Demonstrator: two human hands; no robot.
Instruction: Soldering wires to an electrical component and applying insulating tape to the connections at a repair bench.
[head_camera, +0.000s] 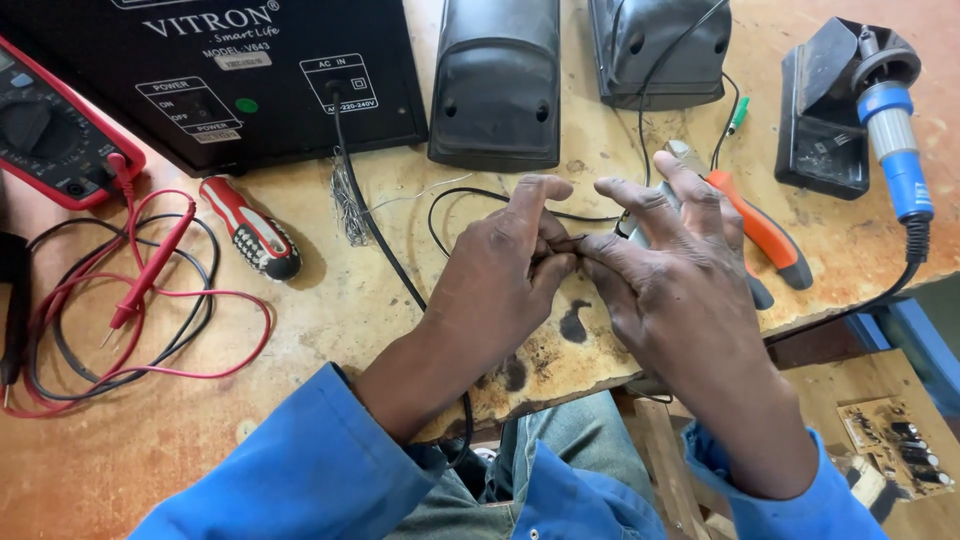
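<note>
My left hand (500, 275) and my right hand (672, 275) meet above the worn wooden workbench (330, 300), fingertips pinched together on a thin black wire (455, 197). The wire loops back toward the black speaker box (220, 70) at the far left. Orange-handled pliers (765, 232) lie just behind my right hand, partly hidden by its fingers. Both arms wear blue sleeves.
Two small black speakers (497, 80) (655, 50) stand at the back. A blue-handled soldering iron (895, 140) rests in its stand at right. A red multimeter (55, 135) with red and black leads (150, 300) and a red-and-white screwdriver (250, 228) lie at left. A circuit board (895, 440) sits below the bench.
</note>
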